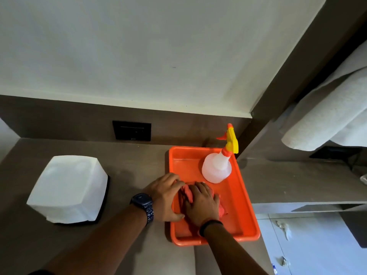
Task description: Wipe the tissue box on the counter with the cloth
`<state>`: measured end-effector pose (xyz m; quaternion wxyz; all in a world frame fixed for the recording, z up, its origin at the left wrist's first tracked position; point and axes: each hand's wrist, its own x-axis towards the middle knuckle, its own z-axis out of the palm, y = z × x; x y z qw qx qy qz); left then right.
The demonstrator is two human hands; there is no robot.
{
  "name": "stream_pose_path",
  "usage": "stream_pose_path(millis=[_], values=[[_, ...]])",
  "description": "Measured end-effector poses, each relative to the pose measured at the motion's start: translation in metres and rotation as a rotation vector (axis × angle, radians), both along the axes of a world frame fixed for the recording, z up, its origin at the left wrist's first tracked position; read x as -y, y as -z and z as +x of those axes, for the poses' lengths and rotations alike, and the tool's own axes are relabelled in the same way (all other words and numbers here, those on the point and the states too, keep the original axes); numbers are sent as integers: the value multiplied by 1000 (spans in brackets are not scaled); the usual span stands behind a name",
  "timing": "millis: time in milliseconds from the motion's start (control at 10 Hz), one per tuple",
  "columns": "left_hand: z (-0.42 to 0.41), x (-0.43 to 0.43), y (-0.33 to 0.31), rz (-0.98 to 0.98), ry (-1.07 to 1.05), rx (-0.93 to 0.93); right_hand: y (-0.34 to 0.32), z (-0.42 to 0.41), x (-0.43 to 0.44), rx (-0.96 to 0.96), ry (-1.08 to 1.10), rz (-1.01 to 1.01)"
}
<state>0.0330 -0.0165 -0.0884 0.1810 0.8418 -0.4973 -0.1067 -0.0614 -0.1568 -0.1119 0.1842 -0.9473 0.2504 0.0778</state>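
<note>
The white tissue box (67,187) stands on a dark base at the left of the grey-brown counter (129,171). An orange-red cloth (188,193) lies bunched inside an orange tray (238,197) to the right of the box. My left hand (164,197), with a dark watch on its wrist, reaches over the tray's left rim with its fingers on the cloth. My right hand (200,204) lies on top of the cloth, fingers curled into it, hiding most of it. Both hands are well away from the tissue box.
A translucent spray bottle (216,169) with a yellow and orange trigger stands at the back of the tray. A black wall socket (132,132) sits behind the counter. White towels (327,116) hang at the right. The counter's edge drops to a pale floor at lower right.
</note>
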Motion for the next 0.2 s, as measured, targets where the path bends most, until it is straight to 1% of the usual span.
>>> stream_pose_path(millis=[100,200], values=[[-1,0,2,-9,-6,47,5,1,-2,5,2,-12],[-2,2,2,79,-4,38,4,0,-1,10,3,12]])
